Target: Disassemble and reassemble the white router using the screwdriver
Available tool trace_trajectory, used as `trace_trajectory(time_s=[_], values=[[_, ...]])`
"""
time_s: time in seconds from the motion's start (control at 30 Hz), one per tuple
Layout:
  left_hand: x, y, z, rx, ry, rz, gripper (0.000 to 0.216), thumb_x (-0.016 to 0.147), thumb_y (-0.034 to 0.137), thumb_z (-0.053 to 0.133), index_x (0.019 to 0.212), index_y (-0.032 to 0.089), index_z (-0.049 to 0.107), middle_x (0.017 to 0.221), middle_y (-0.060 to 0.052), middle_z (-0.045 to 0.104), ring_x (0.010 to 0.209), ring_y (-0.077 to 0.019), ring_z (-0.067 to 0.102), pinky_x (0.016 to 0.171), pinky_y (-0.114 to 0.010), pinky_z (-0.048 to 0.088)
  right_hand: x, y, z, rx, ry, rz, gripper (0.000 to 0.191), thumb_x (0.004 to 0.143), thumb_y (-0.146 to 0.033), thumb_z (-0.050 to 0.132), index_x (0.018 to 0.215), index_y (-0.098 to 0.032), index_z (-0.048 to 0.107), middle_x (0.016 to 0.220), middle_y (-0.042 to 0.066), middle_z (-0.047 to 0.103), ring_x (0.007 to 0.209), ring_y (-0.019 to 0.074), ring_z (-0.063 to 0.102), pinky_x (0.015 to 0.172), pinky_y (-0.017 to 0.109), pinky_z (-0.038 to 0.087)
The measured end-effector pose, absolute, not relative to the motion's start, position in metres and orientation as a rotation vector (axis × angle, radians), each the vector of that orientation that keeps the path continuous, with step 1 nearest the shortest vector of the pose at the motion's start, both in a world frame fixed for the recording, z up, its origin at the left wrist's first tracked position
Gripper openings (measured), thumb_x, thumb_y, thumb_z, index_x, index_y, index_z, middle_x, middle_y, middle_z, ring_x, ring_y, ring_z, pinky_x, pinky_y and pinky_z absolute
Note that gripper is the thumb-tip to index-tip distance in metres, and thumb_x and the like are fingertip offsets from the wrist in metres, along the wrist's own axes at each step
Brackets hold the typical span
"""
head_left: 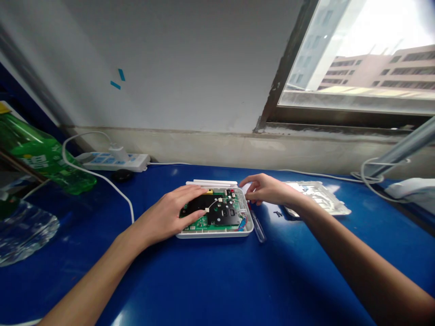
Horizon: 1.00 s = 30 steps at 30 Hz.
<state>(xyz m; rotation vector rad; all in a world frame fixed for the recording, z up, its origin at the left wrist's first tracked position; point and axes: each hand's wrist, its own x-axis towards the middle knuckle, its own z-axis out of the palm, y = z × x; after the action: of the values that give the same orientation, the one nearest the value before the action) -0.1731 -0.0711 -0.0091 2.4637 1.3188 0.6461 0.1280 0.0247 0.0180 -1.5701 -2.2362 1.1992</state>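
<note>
An opened white router (217, 234) lies on the blue table, its green circuit board (200, 223) and black plates exposed. Thin cables cross the board, and coloured wires sit at its right corner. My left hand (176, 209) holds the router's left side, with thumb and fingers apart over the board. At the far right edge of the casing, my right hand (260, 189) has its fingers curled together; what they pinch, if anything, is hidden. A screwdriver with a clear handle (258, 227) lies along the router's right side, just below my right hand.
Small dark screws (277, 213) lie right of the screwdriver, near a white plastic cover (319, 198). A power strip (136, 162) with a plugged-in charger stands by the wall. Left are a green bottle (50, 158), a clear bottle (27, 228) and a white cable (108, 181).
</note>
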Motion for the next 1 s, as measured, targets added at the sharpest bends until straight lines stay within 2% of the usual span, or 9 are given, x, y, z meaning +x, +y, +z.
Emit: trace_trajectory(time_s=[0.13,0.27,0.43,0.53,0.57,0.63,0.73,0.83,1.0], values=[[-0.173,-0.071,-0.009,2.453,1.33,0.64,0.047,0.101,0.047,0.058,0.144,0.029,0.055,0.149,-0.003,0.058,0.141,-0.0247,0.051,0.121,-0.046,0.04,0.134,0.019,0.019,-1.555,-2.262,1.199,0.022,0.084,-0.03,0.069,0.1,-0.017,0.074,0.083,0.006,0.078,0.068,0.0183,0.071,0.058,0.026,0.056],[-0.173,-0.072,-0.009,2.449,1.328,0.659,0.047,0.1,0.047,0.059,0.144,0.029,0.056,0.148,-0.004,0.059,0.139,-0.0258,0.053,0.12,-0.047,0.041,0.142,0.009,0.022,-1.562,-2.302,1.139,0.026,0.08,-0.032,0.073,0.103,-0.019,0.073,0.084,0.006,0.077,0.069,0.0198,0.071,0.058,0.028,0.054],[-0.172,-0.072,-0.009,2.455,1.315,0.667,0.046,0.101,0.047,0.058,0.144,0.029,0.056,0.148,-0.004,0.06,0.139,-0.0264,0.053,0.12,-0.048,0.041,0.155,-0.018,0.025,-1.499,-2.526,1.042,0.066,0.065,-0.049,0.088,0.124,-0.027,0.066,0.115,0.007,0.069,0.089,0.0229,0.069,0.07,0.03,0.055],[-0.172,-0.071,-0.009,2.459,1.324,0.67,0.047,0.1,0.047,0.059,0.143,0.029,0.056,0.148,-0.004,0.06,0.139,-0.0262,0.054,0.12,-0.047,0.042,0.159,-0.031,0.018,-1.478,-2.544,0.961,0.083,0.064,-0.053,0.089,0.137,-0.029,0.058,0.131,0.008,0.059,0.09,0.0212,0.067,0.075,0.031,0.055],[-0.172,-0.071,-0.009,2.461,1.329,0.672,0.047,0.1,0.048,0.059,0.143,0.029,0.057,0.147,-0.004,0.06,0.138,-0.0262,0.054,0.119,-0.047,0.042,0.159,-0.034,0.016,-1.462,-2.525,0.957,0.079,0.066,-0.052,0.088,0.136,-0.029,0.058,0.132,0.007,0.057,0.088,0.0197,0.067,0.075,0.031,0.055],[-0.173,-0.071,-0.009,2.464,1.338,0.674,0.047,0.1,0.048,0.059,0.143,0.028,0.057,0.146,-0.004,0.061,0.137,-0.0262,0.055,0.119,-0.046,0.043,0.16,-0.037,0.011,-1.42,-2.486,0.969,0.059,0.073,-0.046,0.084,0.125,-0.027,0.064,0.129,0.006,0.058,0.083,0.0168,0.067,0.074,0.03,0.055],[-0.173,-0.071,-0.01,2.476,1.348,0.683,0.048,0.1,0.048,0.06,0.142,0.026,0.057,0.145,-0.005,0.062,0.136,-0.0262,0.056,0.119,-0.044,0.043,0.161,-0.039,0.007,-1.434,-2.444,0.913,0.028,0.082,-0.036,0.075,0.107,-0.023,0.07,0.112,0.006,0.065,0.076,0.0155,0.067,0.069,0.028,0.052],[-0.173,-0.071,-0.011,2.5,1.346,0.679,0.048,0.1,0.047,0.06,0.143,0.027,0.056,0.145,-0.004,0.062,0.137,-0.0259,0.056,0.121,-0.045,0.04,0.161,-0.042,0.004,-1.487,-2.428,0.75,0.017,0.085,-0.03,0.069,0.1,-0.021,0.072,0.095,0.005,0.07,0.07,0.0167,0.067,0.065,0.029,0.049],[-0.174,-0.07,-0.013,2.515,1.336,0.67,0.048,0.101,0.046,0.059,0.145,0.028,0.054,0.147,-0.003,0.06,0.137,-0.025,0.055,0.121,-0.045,0.04,0.156,-0.047,0.0,-1.521,-2.351,0.644,0.01,0.079,-0.019,0.064,0.087,-0.021,0.07,0.075,0.003,0.07,0.064,0.0173,0.066,0.06,0.028,0.047]])
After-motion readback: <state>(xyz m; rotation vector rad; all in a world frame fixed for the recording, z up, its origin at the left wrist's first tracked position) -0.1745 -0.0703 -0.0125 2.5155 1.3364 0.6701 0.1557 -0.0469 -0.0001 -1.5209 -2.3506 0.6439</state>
